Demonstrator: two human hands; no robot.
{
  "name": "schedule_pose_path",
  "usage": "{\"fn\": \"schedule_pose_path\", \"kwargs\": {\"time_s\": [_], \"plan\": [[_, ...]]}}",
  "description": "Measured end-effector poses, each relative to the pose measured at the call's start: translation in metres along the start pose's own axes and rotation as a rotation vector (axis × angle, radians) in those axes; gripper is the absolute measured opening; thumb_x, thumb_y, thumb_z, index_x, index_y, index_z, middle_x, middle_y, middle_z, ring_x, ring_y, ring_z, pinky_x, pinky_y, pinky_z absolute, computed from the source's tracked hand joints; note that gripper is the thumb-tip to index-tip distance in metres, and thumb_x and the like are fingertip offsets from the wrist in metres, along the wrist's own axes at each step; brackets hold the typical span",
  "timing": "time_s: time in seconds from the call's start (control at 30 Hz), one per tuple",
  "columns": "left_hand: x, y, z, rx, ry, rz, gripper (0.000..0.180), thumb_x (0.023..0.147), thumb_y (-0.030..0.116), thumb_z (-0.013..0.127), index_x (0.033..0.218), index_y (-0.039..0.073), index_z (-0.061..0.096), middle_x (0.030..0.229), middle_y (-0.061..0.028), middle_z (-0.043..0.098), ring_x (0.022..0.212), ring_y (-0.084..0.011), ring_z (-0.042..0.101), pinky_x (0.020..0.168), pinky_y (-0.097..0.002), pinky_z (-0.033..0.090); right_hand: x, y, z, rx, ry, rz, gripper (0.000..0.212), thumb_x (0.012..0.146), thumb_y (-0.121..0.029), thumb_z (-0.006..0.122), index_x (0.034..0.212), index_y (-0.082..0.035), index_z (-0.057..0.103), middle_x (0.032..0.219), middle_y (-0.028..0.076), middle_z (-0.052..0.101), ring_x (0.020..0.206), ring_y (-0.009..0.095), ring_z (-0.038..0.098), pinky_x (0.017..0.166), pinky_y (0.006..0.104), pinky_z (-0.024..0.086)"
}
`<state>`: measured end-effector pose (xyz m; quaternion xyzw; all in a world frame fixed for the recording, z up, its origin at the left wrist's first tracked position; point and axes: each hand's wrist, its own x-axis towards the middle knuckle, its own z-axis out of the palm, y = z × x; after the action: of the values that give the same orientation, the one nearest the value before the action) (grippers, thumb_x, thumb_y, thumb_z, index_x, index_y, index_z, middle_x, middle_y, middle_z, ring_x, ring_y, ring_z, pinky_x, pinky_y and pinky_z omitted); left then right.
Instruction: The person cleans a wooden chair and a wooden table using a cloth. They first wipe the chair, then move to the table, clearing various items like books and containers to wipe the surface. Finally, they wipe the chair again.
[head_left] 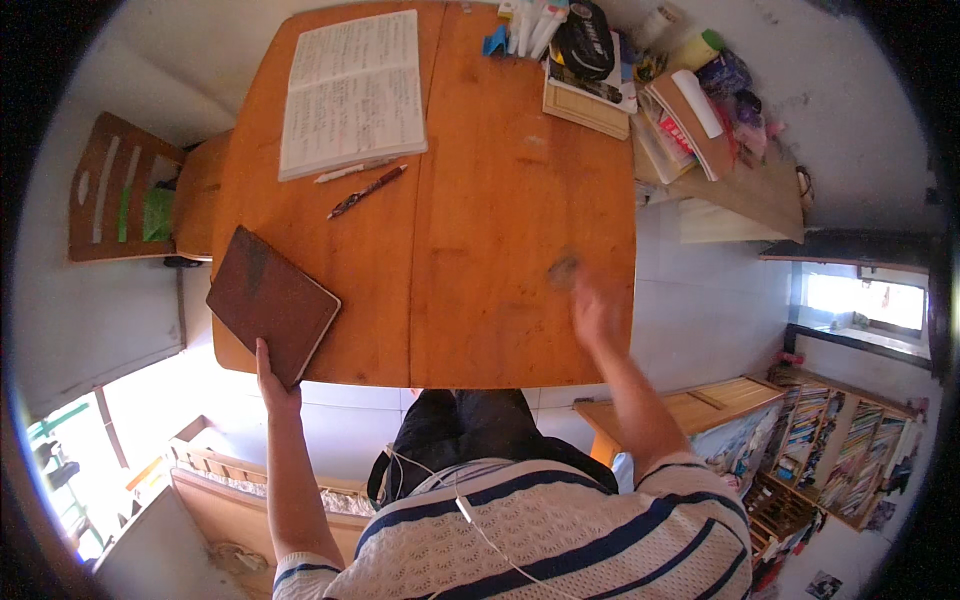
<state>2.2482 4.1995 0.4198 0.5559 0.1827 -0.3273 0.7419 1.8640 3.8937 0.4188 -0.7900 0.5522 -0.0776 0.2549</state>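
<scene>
At the table's near left corner lies a closed brown notebook (272, 300) with a dark patch on its cover. My left hand (276, 388) grips its near edge, thumb on top and the other fingers hidden beneath. Over the right side of the wooden table (480, 240) is my right hand (596, 312), smeared by motion. Just beyond its fingertips shows a blurred dark round patch (563, 271); whether it is an object or a mark I cannot tell. Farther off, an open handwritten notebook (352, 95) lies flat, with a white pen (350, 171) and a dark red pen (367, 192) in front.
Along the far right edge sit a black pencil case (583, 42) on stacked books (585, 108) and several white pens or markers (535, 25). A side cabinet (745, 205) carries papers and packets. A wooden chair (125, 190) stands left. White earphone wires (465, 508) hang on my front.
</scene>
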Motion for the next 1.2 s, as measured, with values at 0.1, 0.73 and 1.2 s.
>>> {"fn": "schedule_pose_path", "kwargs": {"time_s": [0.1, 0.73, 1.2], "plan": [[0.001, 0.000, 0.008, 0.005, -0.003, -0.001, 0.061, 0.082, 0.036, 0.059, 0.127, 0.003, 0.036, 0.125, -0.0120, 0.046, 0.111, -0.0272, 0.047, 0.094, -0.0383, 0.039, 0.111, 0.041, -0.012, -0.372, 0.567, -0.225, 0.031, 0.077, -0.005, 0.051, 0.107, -0.004, 0.055, 0.099, 0.016, 0.058, 0.088, 0.035, 0.054, 0.071, 0.0423, 0.043], [-0.003, 0.000, -0.002, 0.018, 0.037, 0.018, 0.061, 0.080, 0.036, 0.061, 0.126, 0.002, 0.038, 0.123, -0.0119, 0.047, 0.111, -0.0255, 0.047, 0.094, -0.0378, 0.038, 0.061, -0.153, 0.110, -0.029, -0.012, -0.763, 0.028, 0.075, -0.005, 0.051, 0.101, -0.009, 0.060, 0.116, 0.008, 0.051, 0.091, 0.028, 0.048, 0.076, 0.0425, 0.038], [-0.005, 0.001, 0.005, 0.062, -0.047, 0.014, 0.062, 0.080, 0.038, 0.061, 0.126, 0.004, 0.039, 0.124, -0.0112, 0.047, 0.110, -0.0280, 0.047, 0.093, -0.0394, 0.041, 0.034, 0.067, -0.013, -0.252, 0.384, -0.276, 0.036, 0.084, -0.006, 0.046, 0.120, -0.009, 0.049, 0.097, 0.015, 0.054, 0.089, 0.034, 0.049, 0.079, 0.0462, 0.038]]}}
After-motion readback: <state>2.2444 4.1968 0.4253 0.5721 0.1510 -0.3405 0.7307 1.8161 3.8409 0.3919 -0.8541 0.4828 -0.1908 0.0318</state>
